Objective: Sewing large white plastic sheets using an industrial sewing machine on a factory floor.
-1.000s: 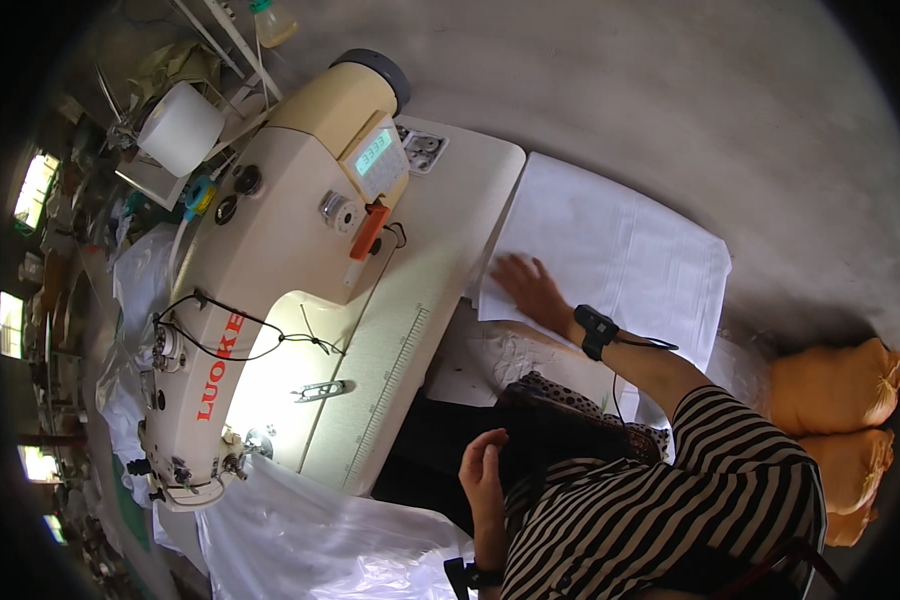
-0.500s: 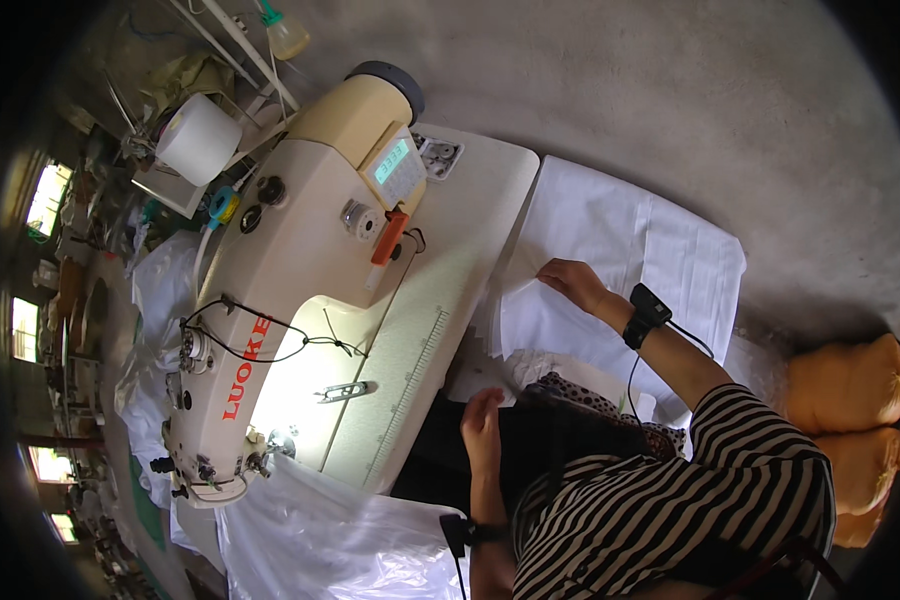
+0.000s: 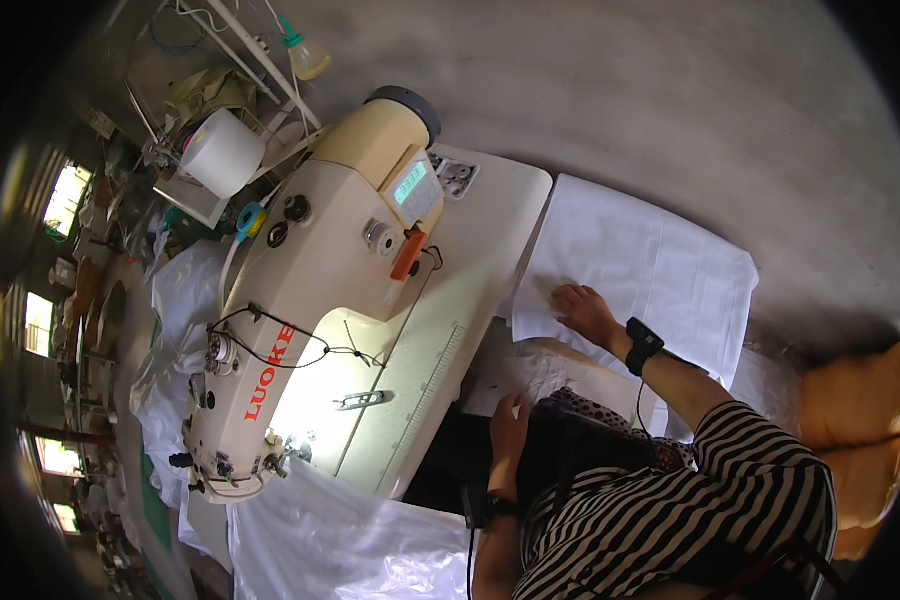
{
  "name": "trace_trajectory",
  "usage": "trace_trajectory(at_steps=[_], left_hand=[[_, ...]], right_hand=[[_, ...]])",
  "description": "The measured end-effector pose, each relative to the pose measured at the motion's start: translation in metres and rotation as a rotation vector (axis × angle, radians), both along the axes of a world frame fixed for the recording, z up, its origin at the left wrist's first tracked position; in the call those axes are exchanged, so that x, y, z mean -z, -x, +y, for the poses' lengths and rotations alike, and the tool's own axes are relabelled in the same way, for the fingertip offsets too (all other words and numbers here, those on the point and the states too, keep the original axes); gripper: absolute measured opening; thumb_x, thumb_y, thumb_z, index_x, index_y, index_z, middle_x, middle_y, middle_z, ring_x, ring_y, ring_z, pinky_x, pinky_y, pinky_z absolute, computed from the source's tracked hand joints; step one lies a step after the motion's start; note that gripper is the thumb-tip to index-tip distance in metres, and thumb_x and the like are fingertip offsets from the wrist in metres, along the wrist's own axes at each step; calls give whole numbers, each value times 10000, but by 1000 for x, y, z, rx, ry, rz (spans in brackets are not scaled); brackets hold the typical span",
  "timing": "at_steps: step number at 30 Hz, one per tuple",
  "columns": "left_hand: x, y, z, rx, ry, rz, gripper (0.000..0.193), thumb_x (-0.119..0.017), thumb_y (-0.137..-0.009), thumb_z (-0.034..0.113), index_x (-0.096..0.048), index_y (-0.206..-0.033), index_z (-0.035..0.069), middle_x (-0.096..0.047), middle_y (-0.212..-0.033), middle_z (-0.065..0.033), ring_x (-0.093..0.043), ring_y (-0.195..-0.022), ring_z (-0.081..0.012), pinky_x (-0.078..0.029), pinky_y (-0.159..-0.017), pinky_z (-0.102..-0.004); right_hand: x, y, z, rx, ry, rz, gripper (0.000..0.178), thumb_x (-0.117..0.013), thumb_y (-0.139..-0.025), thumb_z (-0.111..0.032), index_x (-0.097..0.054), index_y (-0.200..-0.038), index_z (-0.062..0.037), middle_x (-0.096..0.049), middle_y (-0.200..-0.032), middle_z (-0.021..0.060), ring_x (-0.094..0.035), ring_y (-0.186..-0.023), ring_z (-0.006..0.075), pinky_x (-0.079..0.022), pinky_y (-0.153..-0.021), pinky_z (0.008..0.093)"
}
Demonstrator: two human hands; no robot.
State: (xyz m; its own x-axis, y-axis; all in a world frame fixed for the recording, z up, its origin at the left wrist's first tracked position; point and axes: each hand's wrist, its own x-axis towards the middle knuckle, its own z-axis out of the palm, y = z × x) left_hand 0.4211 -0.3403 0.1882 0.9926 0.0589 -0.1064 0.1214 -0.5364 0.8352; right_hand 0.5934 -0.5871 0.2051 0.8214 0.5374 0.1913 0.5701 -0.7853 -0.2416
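Right hand (image 3: 585, 312): palm down on the stack (image 3: 670, 265), fingers bent a little and slightly apart; I see no fold gripped between them. A dark band (image 3: 645, 346) circles the wrist.
Stack: flat white sheets directly under the right hand, reaching well past it, just beside the table (image 3: 495, 200).
Left hand (image 3: 509, 425): near the stack but apart from it, loosely curled by the dark lap (image 3: 455, 455); nothing shows in it, and I cannot tell whether thumb and fingers meet.
Machine (image 3: 305, 260): past the fingertips of both hands, with snips (image 3: 360, 400) on its lit bed, nearer the left hand.
White sheet (image 3: 320, 540): beyond the left wrist, running up to the needle end; whether the foot holds it is hidden.
Farther out: spool (image 3: 225, 152) and bottle (image 3: 311, 62) beyond the machine; orange sacks (image 3: 860, 400) behind the right elbow.
Progress: I judge the work midway, one piece at the needle end and others flat under the right hand; no seam reads clearly, so what is done or left cannot be counted.
Lettering: large red letters (image 3: 268, 375) on the machine's arm, glowing digits on its screen (image 3: 411, 185), and ruler (image 3: 435, 370) marks ahead of the left hand.
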Motion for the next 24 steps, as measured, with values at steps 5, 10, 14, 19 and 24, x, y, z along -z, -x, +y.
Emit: trace_trajectory(at_steps=[5, 10, 14, 19, 24], left_hand=[[-1, 8, -1, -12, -22, 38, 253, -608, -938, 184, -644, -1127, 19, -678, -1086, -161, -658, -1030, -307, -502, -890, -386], [11, -10, 2, -96, 130, 46, 493, -671, -896, 221, -521, -1318, 16, -582, -1280, -204, -561, -1205, -361, -448, -993, -436], [-11, -51, -27, -2, 215, -16, 820, -754, -824, 239, -303, -1467, 2, -368, -1469, -264, -365, -1378, -403, -309, -1138, -442], [3, -75, -43, -46, 74, -204, 745, -761, -819, 216, -392, -1425, -11, -457, -1412, -253, -441, -1334, -381, -352, -1104, -429], [-36, -78, -60, -36, 502, -206, 156, -737, -825, 52, -612, -905, 2, -663, -1167, -169, -635, -1040, -322, -487, -892, -381]], right_hand=[[2, -9, -5, -80, -145, 6, 181, -616, -883, -169, -656, -1032, -74, -638, -1129, 81, -625, -1031, 270, -525, -849, 374], [-21, -11, -8, 158, -556, 234, 144, -616, -938, -153, -654, -973, -18, -685, -933, 159, -662, -820, 344, -527, -750, 398], [-45, -7, -20, 277, -600, 258, 145, -634, -939, -153, -653, -955, -10, -691, -913, 149, -666, -797, 313, -529, -725, 367], [-61, -6, -18, 358, -744, 274, 153, -604, -963, -158, -618, -963, -6, -668, -873, 146, -644, -763, 277, -513, -702, 355], [-65, -13, -44, 496, -806, 110, 154, -586, -971, -157, -599, -979, -4, -660, -870, 154, -633, -773, 288, -505, -712, 355]])
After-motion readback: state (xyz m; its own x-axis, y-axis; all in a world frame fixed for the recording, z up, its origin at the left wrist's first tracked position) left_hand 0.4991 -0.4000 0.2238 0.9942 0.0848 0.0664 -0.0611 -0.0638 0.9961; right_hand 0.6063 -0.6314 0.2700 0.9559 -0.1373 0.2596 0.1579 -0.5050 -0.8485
